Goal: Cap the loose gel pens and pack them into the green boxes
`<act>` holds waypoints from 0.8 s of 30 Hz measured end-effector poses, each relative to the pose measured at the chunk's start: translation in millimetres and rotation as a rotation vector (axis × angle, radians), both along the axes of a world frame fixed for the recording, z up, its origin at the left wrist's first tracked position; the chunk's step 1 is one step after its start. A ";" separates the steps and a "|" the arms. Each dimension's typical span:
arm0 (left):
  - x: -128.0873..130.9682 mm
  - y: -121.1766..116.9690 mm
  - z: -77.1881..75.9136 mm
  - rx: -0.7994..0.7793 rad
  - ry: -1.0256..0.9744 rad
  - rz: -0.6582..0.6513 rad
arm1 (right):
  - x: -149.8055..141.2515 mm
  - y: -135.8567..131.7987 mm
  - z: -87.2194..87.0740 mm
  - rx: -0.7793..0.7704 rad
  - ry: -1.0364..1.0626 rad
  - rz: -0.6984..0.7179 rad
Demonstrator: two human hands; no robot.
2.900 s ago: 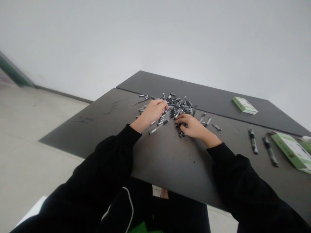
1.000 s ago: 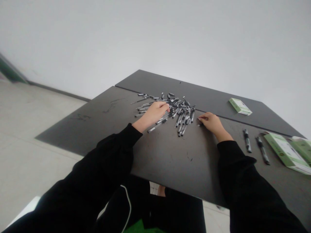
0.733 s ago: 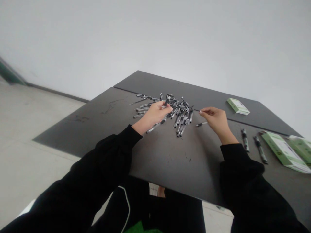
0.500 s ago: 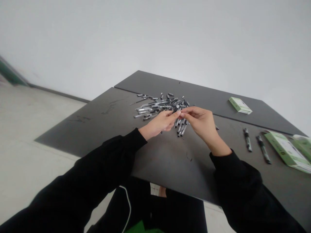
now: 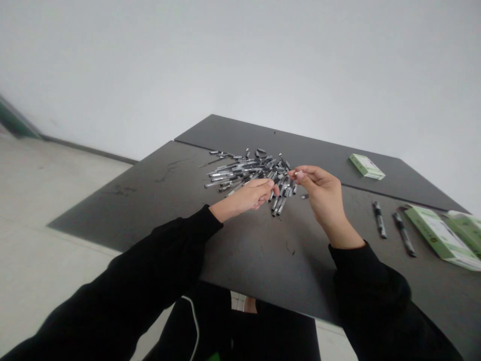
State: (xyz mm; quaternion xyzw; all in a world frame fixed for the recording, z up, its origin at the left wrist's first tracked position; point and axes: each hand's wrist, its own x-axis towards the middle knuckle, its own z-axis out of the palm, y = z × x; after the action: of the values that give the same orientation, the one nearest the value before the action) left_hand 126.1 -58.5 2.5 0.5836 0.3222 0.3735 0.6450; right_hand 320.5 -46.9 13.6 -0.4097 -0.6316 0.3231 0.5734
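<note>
Over the near side of a pile of clear and black pens and pen parts [image 5: 240, 170], my left hand [image 5: 253, 194] is closed, thumb on top. Whatever is inside its fingers cannot be made out against the pile behind. My right hand [image 5: 325, 195] is closed in a pinch to the right of the pile. Between its thumb and forefinger sits a small pale piece [image 5: 298, 173], too small to name. A gap separates the two hands.
Two dark, patterned pens or bundles [image 5: 379, 219] lie on the dark table [image 5: 240, 245] at right. Beside them is an opened green and white box [image 5: 438, 233]; another green box [image 5: 366, 166] lies farther back. A pale wall [image 5: 240, 60] stands behind.
My hands, which met over the pile, have come apart. The right hand has shifted right with the small pale piece; the left has dropped slightly. The view has tilted a little.
</note>
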 end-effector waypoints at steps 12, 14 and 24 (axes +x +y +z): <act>-2.4 2.4 -11.8 0.174 0.057 -0.116 | 0.3 -3.0 -8.7 -0.241 0.143 0.244; -1.9 2.1 -11.6 0.176 0.068 -0.112 | 0.2 -3.1 -8.8 -0.252 0.136 0.245; -3.2 5.6 3.5 -0.020 0.105 0.239 | 4.2 7.2 -12.6 -0.284 0.221 0.257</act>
State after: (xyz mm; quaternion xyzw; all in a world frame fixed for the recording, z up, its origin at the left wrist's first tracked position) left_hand 122.9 -52.9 6.0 0.5534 0.4266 0.4133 0.5839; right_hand 324.6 -39.7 0.9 -0.3646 -0.5599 0.5223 0.5299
